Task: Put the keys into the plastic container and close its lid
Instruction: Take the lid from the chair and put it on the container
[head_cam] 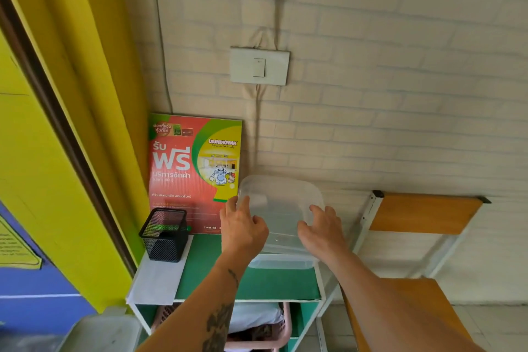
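Observation:
A clear plastic container (pixel 281 261) stands on the green shelf top (pixel 257 283) near its right edge. Its translucent lid (pixel 281 200) is tilted up above it, rear edge raised toward the wall. My left hand (pixel 243 226) grips the lid's left side. My right hand (pixel 321 230) holds the lid's right side, fingers curled over the rim. No keys are visible; the inside of the container is hidden by the lid and my hands.
A black mesh pen cup (pixel 164 234) stands on white paper at the shelf's left. A red and green laundry flyer (pixel 194 171) leans on the brick wall. A wooden chair (pixel 423 213) stands right of the shelf. A pink basket (pixel 274 331) sits below.

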Available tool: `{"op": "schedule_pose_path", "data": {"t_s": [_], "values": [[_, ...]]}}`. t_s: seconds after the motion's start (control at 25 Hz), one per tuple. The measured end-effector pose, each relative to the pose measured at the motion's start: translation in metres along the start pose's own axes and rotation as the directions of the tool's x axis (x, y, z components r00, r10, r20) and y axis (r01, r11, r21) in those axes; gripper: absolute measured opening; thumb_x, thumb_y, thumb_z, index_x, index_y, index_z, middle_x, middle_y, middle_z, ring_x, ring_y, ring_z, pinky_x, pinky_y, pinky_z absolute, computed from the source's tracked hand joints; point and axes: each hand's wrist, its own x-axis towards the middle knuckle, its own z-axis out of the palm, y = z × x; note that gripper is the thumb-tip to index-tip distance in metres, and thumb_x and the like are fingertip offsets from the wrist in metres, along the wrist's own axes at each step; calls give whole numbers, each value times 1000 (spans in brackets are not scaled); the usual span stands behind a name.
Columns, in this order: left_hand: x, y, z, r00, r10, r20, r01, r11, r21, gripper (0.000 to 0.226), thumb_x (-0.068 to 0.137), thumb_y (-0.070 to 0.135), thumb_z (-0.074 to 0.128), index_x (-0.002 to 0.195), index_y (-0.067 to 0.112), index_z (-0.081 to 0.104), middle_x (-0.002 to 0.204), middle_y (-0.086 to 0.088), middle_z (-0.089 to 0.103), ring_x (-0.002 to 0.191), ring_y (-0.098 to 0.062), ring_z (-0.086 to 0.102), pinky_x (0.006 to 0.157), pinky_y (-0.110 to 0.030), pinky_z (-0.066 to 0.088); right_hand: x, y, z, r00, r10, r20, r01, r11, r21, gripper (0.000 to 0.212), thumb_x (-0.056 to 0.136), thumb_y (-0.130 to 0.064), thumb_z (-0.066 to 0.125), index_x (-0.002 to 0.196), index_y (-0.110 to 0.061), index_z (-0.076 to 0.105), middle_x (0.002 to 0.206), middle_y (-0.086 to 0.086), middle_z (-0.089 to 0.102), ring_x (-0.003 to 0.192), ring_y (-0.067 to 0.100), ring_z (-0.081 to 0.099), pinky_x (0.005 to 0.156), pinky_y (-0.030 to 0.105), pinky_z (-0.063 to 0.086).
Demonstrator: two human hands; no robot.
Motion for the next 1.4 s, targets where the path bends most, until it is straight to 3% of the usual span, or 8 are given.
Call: {"op": "schedule_pose_path", "data": {"t_s": [0.36, 0.64, 0.72, 0.8, 0.92, 1.04, 1.2, 1.4], "values": [[-6, -14, 17, 998, -39, 49, 40, 999, -10, 60, 84, 12, 49, 142, 14, 35, 147, -16, 32, 130, -35, 32, 110, -45, 33, 6, 5, 10, 1000, -17, 2, 17, 997, -78, 62, 93, -34, 46, 151, -19, 29, 157, 11, 18, 141, 33, 22, 112, 46, 33], [1, -12, 15, 993, -66, 99, 56, 993, 103, 60, 85, 20, 47, 143, 16, 34, 150, -15, 31, 132, -34, 33, 109, -48, 37, 15, 6, 8, 997, -32, 73, 43, 987, -156, 55, 91, -36, 46, 142, -19, 34, 146, 11, 27, 132, 31, 30, 102, 44, 40], [4, -7, 9, 997, -23, 69, 9, 979, 202, 58, 85, 23, 47, 142, 15, 37, 152, -14, 29, 133, -33, 33, 109, -47, 38, 17, 6, 4, 997, -36, 68, 47, 985, -168, 55, 93, -36, 45, 143, -19, 33, 143, 11, 30, 128, 31, 34, 98, 43, 41], [9, -1, 4, 993, 112, 44, -120, 953, 277, 58, 86, 23, 47, 142, 14, 38, 154, -13, 27, 135, -32, 33, 110, -44, 36, 21, 5, 2, 996, -92, -3, 89, 969, -228, 55, 93, -38, 45, 142, -17, 33, 145, 14, 30, 129, 33, 34, 99, 43, 42], [23, 6, 4, 951, 279, 135, -310, 883, 352, 60, 90, 31, 43, 147, 16, 33, 159, -11, 24, 143, -30, 26, 118, -43, 26, 33, 7, 3, 979, -204, -5, 193, 931, -309, 65, 97, -40, 40, 153, -15, 18, 162, 19, 6, 148, 38, 10, 118, 46, 23], [34, 3, 9, 913, 289, 288, -397, 792, 464, 65, 96, 43, 31, 153, 15, 19, 164, -12, 12, 151, -29, 8, 123, -45, 9, 43, 17, 8, 968, -219, 122, 249, 904, -348, 71, 101, -47, 30, 157, -17, 0, 165, 14, -16, 152, 32, -10, 123, 46, 4], [33, -7, 15, 886, 213, 411, -419, 746, 518, 69, 97, 49, 22, 155, 15, 6, 165, -10, -3, 152, -27, -7, 123, -47, 1, 47, 31, 14, 961, -214, 175, 262, 907, -330, 74, 100, -54, 23, 157, -17, -6, 163, 9, -23, 151, 26, -17, 121, 41, -3], [30, -13, 21, 887, 204, 414, -420, 728, 542, 69, 98, 51, 17, 155, 17, -1, 165, -9, -10, 151, -25, -13, 123, -45, -1, 48, 35, 20, 961, -224, 163, 269, 895, -356, 75, 99, -56, 20, 157, -19, -11, 162, 8, -28, 150, 25, -20, 120, 38, -7]]}}
